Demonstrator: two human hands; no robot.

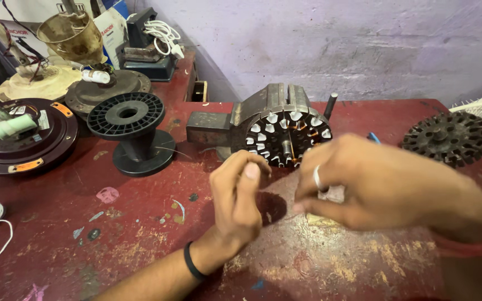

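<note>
I see my left hand (240, 195) and right hand (358, 181) both pinched nearly closed before the stator (285, 134) in the vise (235, 120), perhaps on fine wire, too thin to confirm.

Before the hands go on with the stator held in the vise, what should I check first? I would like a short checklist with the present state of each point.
1. Stator sits clamped in the vise: ok.
2. Left hand is pinched, finger and thumb together, as if on a thin wire: cannot tell if anything is held.
3. Right hand is close in front of the stator, fingers bent: ok.
4. Slots of the stator facing the person: ok, partly hidden by the hands.
5. Black spool stands upright to the left, apart from both hands: ok.
</note>
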